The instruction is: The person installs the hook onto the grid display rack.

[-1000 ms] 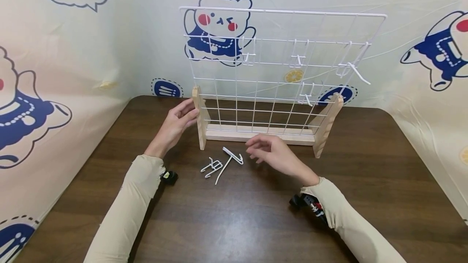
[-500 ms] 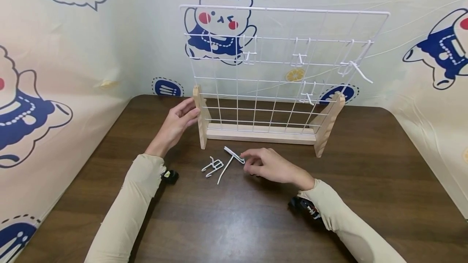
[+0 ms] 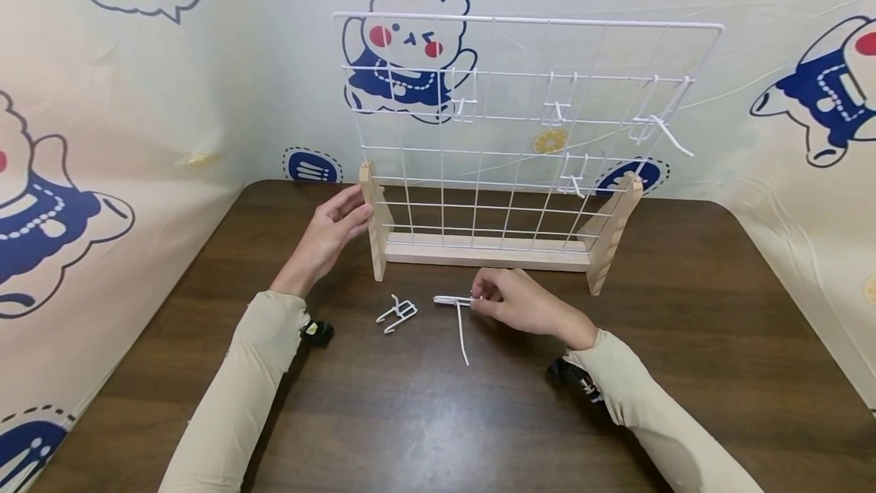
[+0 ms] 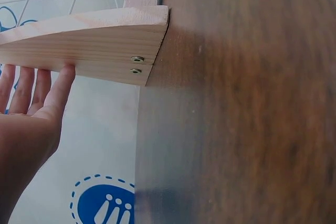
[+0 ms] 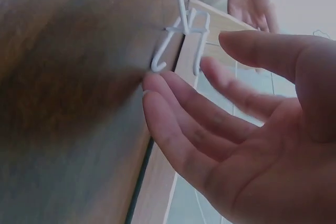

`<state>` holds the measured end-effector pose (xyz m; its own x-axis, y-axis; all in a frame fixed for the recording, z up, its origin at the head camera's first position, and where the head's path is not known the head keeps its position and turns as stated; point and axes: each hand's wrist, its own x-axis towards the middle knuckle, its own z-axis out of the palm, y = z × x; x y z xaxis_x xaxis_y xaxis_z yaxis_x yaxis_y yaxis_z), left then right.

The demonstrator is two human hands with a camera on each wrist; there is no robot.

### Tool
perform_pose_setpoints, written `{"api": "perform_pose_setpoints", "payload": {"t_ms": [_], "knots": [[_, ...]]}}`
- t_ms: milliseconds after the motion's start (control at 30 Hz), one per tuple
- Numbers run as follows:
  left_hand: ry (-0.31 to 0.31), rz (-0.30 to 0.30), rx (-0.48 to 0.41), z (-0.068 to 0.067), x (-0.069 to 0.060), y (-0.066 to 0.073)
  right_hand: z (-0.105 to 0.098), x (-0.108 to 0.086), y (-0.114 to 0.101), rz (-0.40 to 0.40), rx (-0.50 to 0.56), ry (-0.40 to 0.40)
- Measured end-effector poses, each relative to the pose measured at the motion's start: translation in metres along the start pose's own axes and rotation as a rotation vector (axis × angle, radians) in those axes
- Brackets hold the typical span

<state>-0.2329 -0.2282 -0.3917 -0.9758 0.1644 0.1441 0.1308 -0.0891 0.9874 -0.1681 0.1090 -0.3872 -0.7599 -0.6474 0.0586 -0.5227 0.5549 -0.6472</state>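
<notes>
My left hand (image 3: 335, 223) rests its fingertips on the outer face of the rack's left wooden side panel (image 4: 105, 51); the fingers are extended in the left wrist view. At the front of the white wire grid rack (image 3: 489, 185), my right hand (image 3: 523, 303) touches the pronged end of a white wire hook (image 3: 461, 329). In the right wrist view the fingers are loosely bent around the hook's prong ends (image 5: 199, 51), and the thumb stands apart from them. A second white wire hook (image 3: 397, 313) lies on the table to the left.
Several white hooks hang on the grid, including a long-armed hook (image 3: 671, 135) at the upper right and a lower hook (image 3: 573, 177). A wooden crossbar (image 3: 486, 256) joins the side panels. Behind the brown table (image 3: 424, 417) stands a printed backdrop (image 3: 274, 59).
My right hand came in to the long-armed hook on the table. That hook has turned and shifted right, its arm now pointing toward the table's front. The left hand stayed at the panel.
</notes>
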Motion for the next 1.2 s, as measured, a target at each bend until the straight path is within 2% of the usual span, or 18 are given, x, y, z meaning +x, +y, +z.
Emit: {"api": "perform_pose_setpoints", "payload": {"t_ms": [100,233,333,600,700,867,933,1100,1200], "knots": [[0.004,0.001,-0.007,0.0,0.0,0.0,0.007,-0.001,-0.002,-0.018,-0.038,0.01],[0.007,0.004,-0.022,0.001,0.0,0.0,0.016,-0.003,-0.007,-0.05,-0.058,-0.049],[0.007,0.004,-0.029,0.002,0.0,0.0,0.02,-0.003,-0.01,-0.039,-0.068,-0.097],[0.005,0.003,-0.026,0.003,-0.001,0.001,0.025,-0.003,-0.011,-0.013,-0.024,-0.136],[0.003,0.003,-0.021,0.002,-0.001,0.001,0.023,-0.002,-0.012,-0.028,-0.003,-0.104],[-0.001,0.007,-0.021,0.001,-0.001,0.0,0.018,-0.001,-0.012,-0.087,0.028,0.021],[0.0,0.009,-0.025,0.001,-0.001,0.0,0.016,0.0,-0.011,-0.107,0.07,0.046],[0.003,0.013,-0.036,0.001,-0.001,0.0,0.013,0.001,-0.01,-0.113,0.206,0.033],[0.005,0.012,-0.038,0.001,0.0,-0.001,0.013,0.001,-0.009,-0.113,0.224,0.038]]}}
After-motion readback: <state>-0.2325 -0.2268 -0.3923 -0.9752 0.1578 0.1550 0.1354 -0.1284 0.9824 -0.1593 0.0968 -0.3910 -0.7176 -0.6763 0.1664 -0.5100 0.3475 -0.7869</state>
